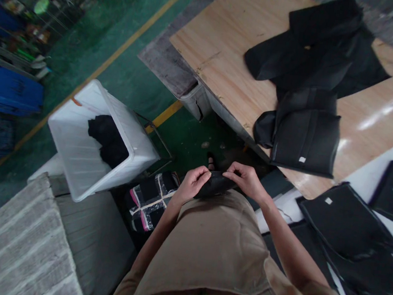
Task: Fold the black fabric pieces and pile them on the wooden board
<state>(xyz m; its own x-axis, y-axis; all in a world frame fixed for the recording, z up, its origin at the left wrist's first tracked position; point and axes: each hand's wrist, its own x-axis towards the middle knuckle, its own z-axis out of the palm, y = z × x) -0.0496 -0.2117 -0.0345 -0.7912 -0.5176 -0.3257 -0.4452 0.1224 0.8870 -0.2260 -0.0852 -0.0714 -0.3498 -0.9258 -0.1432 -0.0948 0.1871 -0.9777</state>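
In front of my apron, my left hand [193,183] pinches the left end of a black fabric piece [216,184] between thumb and fingers. The other end of its upper edge is pinched by my right hand [246,178]. The edge runs between the two hands, while the rest droops against the apron [221,245]. Its full shape cannot be made out. To the right of my hands, a flat black fabric case [304,148] with a small white label lies at the wooden table's [225,51] corner.
Behind that case lies a heap of black fabric pieces [310,51]. More labelled black cases [351,222] are spread on a white surface at right. On the left stands a white plastic bin [75,152] with black cloth inside, near a taped bundle [153,199] and a grey-covered surface [33,238].
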